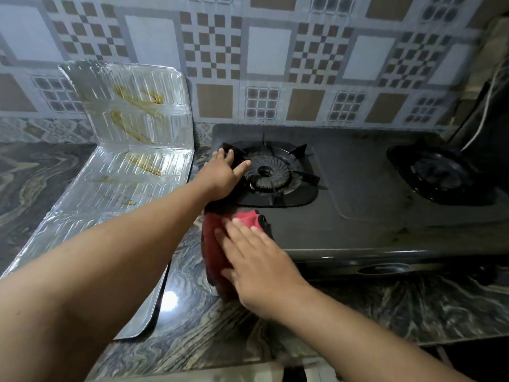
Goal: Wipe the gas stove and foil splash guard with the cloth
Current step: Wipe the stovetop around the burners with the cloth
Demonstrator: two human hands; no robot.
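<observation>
A black two-burner gas stove (366,188) stands on the marbled counter. My left hand (223,172) reaches to the left burner's pan support (278,175), fingers on its near-left corner and thumb stretched toward the burner ring. A red cloth (216,252) lies over the stove's front-left corner. My right hand (259,260) presses flat on that cloth with straight fingers. The foil splash guard (129,150) lies left of the stove, its far panel leaning on the wall, with yellow-brown grease streaks on it.
The right burner (440,172) sits at the far right, partly under a dark object with a white cord (487,106). A stove knob (385,268) shows on the front face. Patterned tiles cover the wall behind. Marbled counter (209,326) runs in front.
</observation>
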